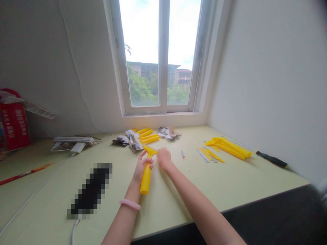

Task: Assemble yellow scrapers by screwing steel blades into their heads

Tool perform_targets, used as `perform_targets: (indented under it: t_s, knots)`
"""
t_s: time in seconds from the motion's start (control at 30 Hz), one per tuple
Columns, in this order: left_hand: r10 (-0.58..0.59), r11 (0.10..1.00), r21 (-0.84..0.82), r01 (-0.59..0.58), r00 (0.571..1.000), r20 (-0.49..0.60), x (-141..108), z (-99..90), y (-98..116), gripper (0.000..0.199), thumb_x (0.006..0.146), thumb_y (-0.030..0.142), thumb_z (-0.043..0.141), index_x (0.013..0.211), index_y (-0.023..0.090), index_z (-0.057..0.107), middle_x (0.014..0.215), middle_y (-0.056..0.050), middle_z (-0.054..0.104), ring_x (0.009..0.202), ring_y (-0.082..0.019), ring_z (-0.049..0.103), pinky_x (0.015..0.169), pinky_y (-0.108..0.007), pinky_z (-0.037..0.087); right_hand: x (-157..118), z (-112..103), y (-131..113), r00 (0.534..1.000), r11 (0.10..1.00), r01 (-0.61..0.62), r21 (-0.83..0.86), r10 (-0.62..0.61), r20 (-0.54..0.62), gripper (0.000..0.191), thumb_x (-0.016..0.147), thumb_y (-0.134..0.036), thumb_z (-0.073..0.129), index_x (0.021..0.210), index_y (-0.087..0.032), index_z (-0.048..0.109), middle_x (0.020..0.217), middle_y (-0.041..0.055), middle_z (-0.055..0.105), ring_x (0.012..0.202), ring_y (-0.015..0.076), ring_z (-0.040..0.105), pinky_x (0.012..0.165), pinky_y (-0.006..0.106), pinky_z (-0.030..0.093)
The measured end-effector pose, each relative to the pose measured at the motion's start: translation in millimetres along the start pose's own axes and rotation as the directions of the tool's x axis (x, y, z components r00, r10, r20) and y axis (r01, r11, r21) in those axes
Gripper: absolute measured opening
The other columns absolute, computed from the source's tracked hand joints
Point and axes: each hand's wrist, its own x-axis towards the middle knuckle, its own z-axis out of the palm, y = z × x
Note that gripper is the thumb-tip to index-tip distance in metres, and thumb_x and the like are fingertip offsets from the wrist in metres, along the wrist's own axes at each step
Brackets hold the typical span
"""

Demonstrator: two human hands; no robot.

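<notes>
The left hand [140,169] is wrapped round the yellow scraper [145,179] above the bench [212,187], apparently steadying it for the right hand [164,158], bunched at the scraper's head; whether that one pinches anything, I cannot tell.

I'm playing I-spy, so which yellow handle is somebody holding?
The yellow handle gripped in the left hand, close to the right hand. The other yellow handles lie on the table, some near the window, some off to the right.
</notes>
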Motion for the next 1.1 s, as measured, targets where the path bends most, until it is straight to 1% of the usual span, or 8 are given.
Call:
perform_targets:
  t_s: [0.27,0.4,0.53,0.6,0.7,0.77,0.9,1.1]
  knots:
    - [-0.014,1.000,-0.027,0.015,1.000,0.026,-1,-1.5,1,0.061,0.058,0.001,0.059,0.111,0.024,0.039,0.079,-0.001,0.054,0.050,-0.003,0.047,0.042,-0.011,0.035,-1,4,9,0.999,0.992,-0.027,0.122,0.031,-0.030,0.022,0.071,-0.005,0.048,0.089,-0.010,0.059,0.100,0.0166,0.059,0.096,0.0246,0.051,0.077,0.031,0.039]
    - [-0.028,0.999,-0.039,0.030,0.998,0.053,-4,0.0,2,0.062,0.059,0.001,0.059,0.112,0.025,0.039,0.079,-0.001,0.054,0.051,-0.003,0.047,0.042,-0.011,0.035,0,2,25,0.996,0.962,-0.049,0.267,0.068,-0.064,0.021,0.073,-0.003,0.042,0.084,-0.011,0.057,0.085,0.0124,0.063,0.081,0.0183,0.057,0.070,0.027,0.041]
    - [-0.074,0.997,0.002,0.074,0.994,0.080,-7,5.2,0,0.062,0.059,0.000,0.058,0.112,0.024,0.037,0.080,-0.001,0.054,0.050,-0.003,0.046,0.042,-0.011,0.034,-5,-2,41,0.990,0.907,-0.043,0.420,0.096,-0.105,0.016,0.077,-0.011,0.040,0.082,-0.013,0.055,0.078,0.0066,0.065,0.070,0.0131,0.059,0.063,0.023,0.043]
    - [-0.108,0.993,0.055,0.103,0.989,0.099,-10,8.5,-1,0.062,0.059,0.000,0.057,0.112,0.023,0.036,0.080,-0.002,0.054,0.049,-0.003,0.045,0.042,-0.011,0.033,-9,-2,47,0.985,0.812,-0.016,0.583,0.112,-0.130,0.012,0.075,-0.018,0.045,0.081,-0.014,0.055,0.076,0.0051,0.065,0.067,0.0126,0.059,0.060,0.023,0.044]
    - [-0.151,0.981,0.140,0.133,0.981,0.123,-13,12.8,-4,0.062,0.059,0.002,0.056,0.113,0.022,0.034,0.076,-0.001,0.054,0.048,-0.003,0.044,0.042,-0.012,0.031,-13,-5,53,0.970,0.475,0.067,0.878,0.176,-0.169,0.015,0.070,-0.027,0.053,0.077,-0.014,0.056,0.069,0.0045,0.064,0.060,0.0138,0.058,0.055,0.024,0.044]
    - [-0.165,0.975,0.172,0.140,0.977,0.136,-14,14.4,-5,0.063,0.059,0.003,0.056,0.114,0.022,0.033,0.074,0.000,0.053,0.047,-0.003,0.044,0.042,-0.012,0.029,-14,-7,54,0.962,0.299,0.114,0.947,0.206,-0.181,0.017,0.067,-0.031,0.057,0.072,-0.015,0.057,0.065,0.0037,0.063,0.059,0.0141,0.057,0.054,0.025,0.043]
    - [-0.196,0.962,0.222,0.160,0.969,0.150,-15,15.5,-6,0.065,0.060,0.004,0.057,0.116,0.022,0.031,0.073,0.000,0.053,0.047,-0.003,0.043,0.042,-0.012,0.028,-18,-12,49,0.963,0.245,0.141,0.959,0.190,-0.190,0.020,0.063,-0.035,0.062,0.068,-0.016,0.062,0.065,0.0017,0.062,0.059,0.0133,0.054,0.054,0.025,0.041]
    - [-0.244,0.944,0.267,0.193,0.954,0.174,-18,17.7,-8,0.065,0.059,0.004,0.056,0.117,0.022,0.032,0.075,0.000,0.053,0.047,-0.003,0.043,0.041,-0.013,0.027,-23,-12,37,0.982,0.194,0.079,0.978,0.151,-0.110,0.022,0.057,-0.038,0.067,0.068,-0.018,0.066,0.077,0.0031,0.060,0.066,0.0148,0.054,0.054,0.025,0.043]
